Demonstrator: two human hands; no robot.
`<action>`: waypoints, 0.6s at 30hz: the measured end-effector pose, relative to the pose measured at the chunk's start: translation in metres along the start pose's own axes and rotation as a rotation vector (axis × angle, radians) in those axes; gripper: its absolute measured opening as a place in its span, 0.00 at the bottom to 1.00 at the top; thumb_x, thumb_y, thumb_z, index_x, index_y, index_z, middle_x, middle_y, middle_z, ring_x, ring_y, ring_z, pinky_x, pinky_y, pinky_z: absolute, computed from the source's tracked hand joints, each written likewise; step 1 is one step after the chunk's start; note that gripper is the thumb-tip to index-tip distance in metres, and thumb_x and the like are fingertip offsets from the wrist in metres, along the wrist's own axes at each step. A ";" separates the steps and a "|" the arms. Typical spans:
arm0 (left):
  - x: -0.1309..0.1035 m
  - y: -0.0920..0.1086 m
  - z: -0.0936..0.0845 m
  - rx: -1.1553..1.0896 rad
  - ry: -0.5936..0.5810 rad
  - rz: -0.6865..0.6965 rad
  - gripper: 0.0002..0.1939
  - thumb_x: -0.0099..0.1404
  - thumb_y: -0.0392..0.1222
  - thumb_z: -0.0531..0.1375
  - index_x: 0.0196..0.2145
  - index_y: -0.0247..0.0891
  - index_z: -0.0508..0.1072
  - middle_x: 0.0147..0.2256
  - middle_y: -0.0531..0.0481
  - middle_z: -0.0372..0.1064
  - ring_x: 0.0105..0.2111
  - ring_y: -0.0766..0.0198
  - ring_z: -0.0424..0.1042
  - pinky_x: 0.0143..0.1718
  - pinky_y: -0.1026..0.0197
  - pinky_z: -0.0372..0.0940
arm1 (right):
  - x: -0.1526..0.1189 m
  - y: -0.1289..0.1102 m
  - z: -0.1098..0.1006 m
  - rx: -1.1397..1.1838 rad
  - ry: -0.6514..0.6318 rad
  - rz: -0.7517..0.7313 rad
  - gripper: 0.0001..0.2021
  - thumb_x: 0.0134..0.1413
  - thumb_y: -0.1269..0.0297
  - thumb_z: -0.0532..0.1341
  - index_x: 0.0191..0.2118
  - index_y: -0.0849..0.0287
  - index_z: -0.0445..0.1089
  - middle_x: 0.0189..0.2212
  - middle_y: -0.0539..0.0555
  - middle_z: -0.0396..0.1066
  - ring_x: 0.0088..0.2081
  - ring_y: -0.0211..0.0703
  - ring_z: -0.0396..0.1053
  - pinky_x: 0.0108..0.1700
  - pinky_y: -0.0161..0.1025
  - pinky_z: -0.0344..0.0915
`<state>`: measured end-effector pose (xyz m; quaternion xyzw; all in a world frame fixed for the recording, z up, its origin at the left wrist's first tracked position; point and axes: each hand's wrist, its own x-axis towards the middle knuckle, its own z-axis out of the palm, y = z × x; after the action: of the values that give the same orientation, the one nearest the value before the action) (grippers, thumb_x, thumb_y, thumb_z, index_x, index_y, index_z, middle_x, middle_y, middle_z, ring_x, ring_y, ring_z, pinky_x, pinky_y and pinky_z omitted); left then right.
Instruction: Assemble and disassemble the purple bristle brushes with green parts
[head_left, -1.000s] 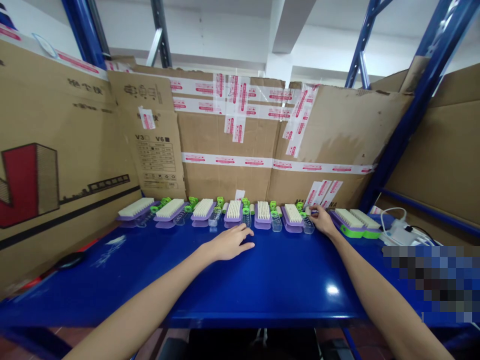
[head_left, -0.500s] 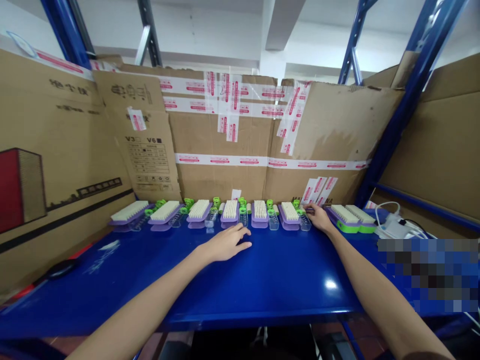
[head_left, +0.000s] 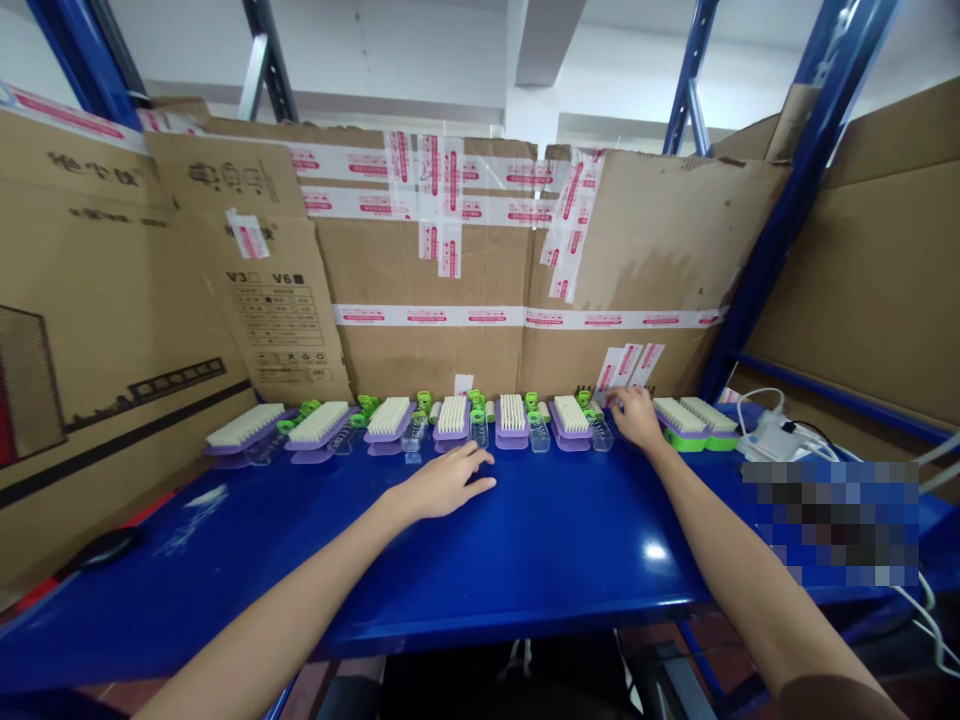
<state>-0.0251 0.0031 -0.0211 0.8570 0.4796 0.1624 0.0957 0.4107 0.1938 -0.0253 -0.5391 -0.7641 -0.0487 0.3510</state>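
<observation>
Several purple-based pieces with cream ribbed tops, such as this one (head_left: pixel 512 420), stand in a row along the back of the blue table (head_left: pixel 525 540). Beside them lie green parts (head_left: pixel 477 402) and clear plastic pieces (head_left: pixel 539 432). My left hand (head_left: pixel 442 480) rests on the table in front of the row, fingers spread, holding nothing. At the right end of the row, my right hand (head_left: pixel 636 415) has its fingers bent near the last clear piece (head_left: pixel 601 434); nothing is visible in it. Right of that hand sit two cream-topped pieces with green bases (head_left: pixel 686 440).
Cardboard panels (head_left: pixel 427 265) with printed tape rise behind the row and at both sides. White cables and a white adapter (head_left: pixel 772 438) lie at the right, by a pixelated patch. A black round object (head_left: pixel 107 547) is at the left edge.
The view has shifted slightly. My right hand has lifted a little off the last green and cream parts toward the cardboard, its fingers more bent. My left hand looks much the same.
</observation>
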 end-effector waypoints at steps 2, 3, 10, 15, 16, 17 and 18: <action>0.000 0.000 0.000 -0.005 0.006 0.002 0.25 0.82 0.61 0.54 0.63 0.43 0.75 0.54 0.41 0.74 0.54 0.47 0.80 0.57 0.45 0.73 | -0.003 -0.004 -0.016 -0.097 0.107 0.071 0.19 0.72 0.66 0.55 0.61 0.62 0.75 0.69 0.73 0.70 0.72 0.72 0.57 0.75 0.68 0.51; 0.000 0.001 -0.001 -0.006 0.009 0.002 0.26 0.82 0.62 0.55 0.63 0.43 0.75 0.54 0.42 0.74 0.54 0.47 0.80 0.57 0.46 0.74 | -0.005 -0.004 -0.023 -0.139 0.150 0.104 0.22 0.73 0.65 0.54 0.66 0.63 0.72 0.72 0.75 0.66 0.74 0.74 0.53 0.74 0.69 0.50; -0.002 0.008 -0.006 0.013 -0.007 -0.015 0.25 0.82 0.60 0.55 0.63 0.42 0.75 0.54 0.40 0.74 0.55 0.45 0.80 0.57 0.44 0.74 | -0.014 0.014 -0.039 -0.535 -0.042 0.302 0.26 0.78 0.56 0.54 0.71 0.67 0.65 0.68 0.76 0.68 0.66 0.72 0.66 0.65 0.61 0.62; -0.003 0.010 -0.008 0.041 -0.027 -0.022 0.25 0.82 0.59 0.54 0.65 0.42 0.74 0.56 0.40 0.74 0.57 0.44 0.79 0.59 0.44 0.73 | -0.009 0.019 -0.039 -0.554 -0.175 0.294 0.27 0.77 0.53 0.57 0.70 0.66 0.69 0.66 0.75 0.72 0.67 0.74 0.67 0.65 0.63 0.63; -0.002 0.010 -0.008 0.038 -0.026 -0.022 0.25 0.82 0.59 0.54 0.65 0.42 0.74 0.56 0.40 0.74 0.57 0.44 0.79 0.59 0.44 0.73 | -0.007 0.020 -0.040 -0.555 -0.194 0.291 0.26 0.78 0.52 0.56 0.69 0.64 0.70 0.67 0.74 0.72 0.67 0.74 0.67 0.65 0.63 0.64; -0.002 0.010 -0.007 0.032 -0.024 -0.023 0.25 0.82 0.59 0.54 0.64 0.42 0.74 0.56 0.40 0.74 0.57 0.44 0.79 0.59 0.44 0.73 | -0.006 0.021 -0.042 -0.556 -0.212 0.290 0.25 0.78 0.52 0.55 0.68 0.63 0.72 0.67 0.74 0.72 0.67 0.74 0.67 0.64 0.63 0.64; -0.002 0.010 -0.007 0.027 -0.021 -0.025 0.25 0.82 0.59 0.55 0.64 0.42 0.75 0.56 0.40 0.74 0.57 0.44 0.80 0.59 0.44 0.73 | -0.005 0.023 -0.044 -0.557 -0.228 0.289 0.24 0.78 0.53 0.55 0.67 0.62 0.74 0.66 0.74 0.72 0.67 0.75 0.67 0.63 0.64 0.65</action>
<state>-0.0211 -0.0038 -0.0118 0.8538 0.4914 0.1457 0.0911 0.4528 0.1793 -0.0020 -0.7190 -0.6715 -0.1448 0.1057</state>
